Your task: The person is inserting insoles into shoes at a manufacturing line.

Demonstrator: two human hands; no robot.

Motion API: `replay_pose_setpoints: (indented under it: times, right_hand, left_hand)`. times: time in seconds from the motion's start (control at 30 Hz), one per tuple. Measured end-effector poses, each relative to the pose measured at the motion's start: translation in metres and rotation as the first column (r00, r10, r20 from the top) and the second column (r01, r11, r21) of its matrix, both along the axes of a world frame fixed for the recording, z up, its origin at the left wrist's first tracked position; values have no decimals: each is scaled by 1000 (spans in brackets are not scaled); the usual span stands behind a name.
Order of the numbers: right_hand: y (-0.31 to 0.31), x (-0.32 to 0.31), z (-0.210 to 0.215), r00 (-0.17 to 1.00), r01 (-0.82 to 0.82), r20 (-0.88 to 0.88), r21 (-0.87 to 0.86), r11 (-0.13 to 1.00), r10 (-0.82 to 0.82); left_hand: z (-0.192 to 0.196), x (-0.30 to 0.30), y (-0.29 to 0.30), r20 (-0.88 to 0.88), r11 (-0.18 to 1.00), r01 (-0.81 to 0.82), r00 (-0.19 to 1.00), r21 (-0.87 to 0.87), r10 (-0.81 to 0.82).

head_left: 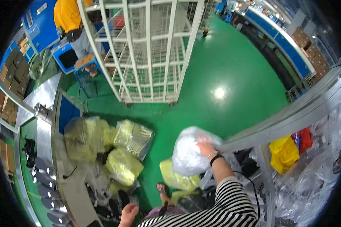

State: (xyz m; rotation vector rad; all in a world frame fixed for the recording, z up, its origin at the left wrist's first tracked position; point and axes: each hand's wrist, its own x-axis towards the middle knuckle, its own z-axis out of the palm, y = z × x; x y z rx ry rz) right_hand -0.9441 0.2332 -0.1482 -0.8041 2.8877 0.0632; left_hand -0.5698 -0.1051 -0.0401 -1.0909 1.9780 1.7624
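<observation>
On this side of the white roll cage (151,101), the right hand (205,146) grips a bulging clear plastic bag (187,155). The left hand (129,212), farther from the cage, looks half-curled; I can't tell its grip. Yellow-wrapped bundles (124,165) lie between it and the cage.

The white cage cart (149,49) is cut off at its top by the upper edge. Left of the cart, the head of a person in yellow (67,16) is out of frame. Below the cart, the right hand (205,146) blurs against a cloudy plastic bag (187,152), its contents unclear. Lower still beneath the cart, the bottom edge crops the left hand (129,212) near the wrist.
</observation>
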Motion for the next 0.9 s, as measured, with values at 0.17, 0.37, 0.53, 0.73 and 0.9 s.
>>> replay_pose_setpoints:
  times: [0.17,0.37,0.53,0.73,0.9]
  right_hand:
    - [2,0,-28,968,181,158,105,978,-196]
    - [-19,-13,-54,932,232,245,167,958,-268]
    - [101,9,-172,737,168,638,148,975,-224]
    - [-7,37,-1,486,309,823,154,939,-295]
    - [0,43,-31,621,114,767,114,987,-161]
  left_hand:
    - [51,-51,15,58,993,42,997,112,-49]
    - [63,-63,8,85,994,81,993,68,-86]
    - [19,-87,18,-59,972,197,980,129,-191]
    - [26,-59,21,-3,984,5,1000,179,-4]
    - [49,-59,22,12,984,77,997,160,-80]
